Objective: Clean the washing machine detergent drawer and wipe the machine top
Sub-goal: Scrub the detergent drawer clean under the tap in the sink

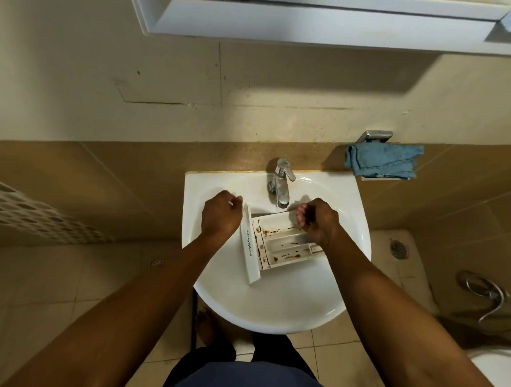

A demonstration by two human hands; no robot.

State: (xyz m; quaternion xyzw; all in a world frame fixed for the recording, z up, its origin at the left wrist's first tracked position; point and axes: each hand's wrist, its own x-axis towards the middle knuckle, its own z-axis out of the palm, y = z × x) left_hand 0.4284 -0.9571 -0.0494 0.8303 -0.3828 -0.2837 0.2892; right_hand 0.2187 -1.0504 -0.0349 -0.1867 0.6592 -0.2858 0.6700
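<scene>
head view, looking down: the detergent drawer (278, 245) lies in the white sink (271, 308), front panel toward your left, open compartments facing up, just below the faucet (280, 184). brown residue spots show in the compartments and along the inner wall behind the front panel. no running water is visible from the spout.

step in hand, by judgement: starting the rinse and scrub of the drawer. to do it well, open the faucet to a moderate flow, tilt the drawer so water runs out of each compartment rather than pooling, and work the stained corners and dividers first. keep the drawer low in the basin to limit splash. the blue cloth (383, 160) on the holder at the wall to the right of the sink, well apart from the drawer, is within reach for the later wipe.

your left hand (221, 215) hovers just left of the drawer's front panel, fingers curled loosely, holding nothing; whether it touches the panel cannot be told. your right hand (318, 222) sits over the drawer's rear right corner, fingers curled inward and loosely closed, no object visible in it; contact with the drawer is likely but unclear.
</scene>
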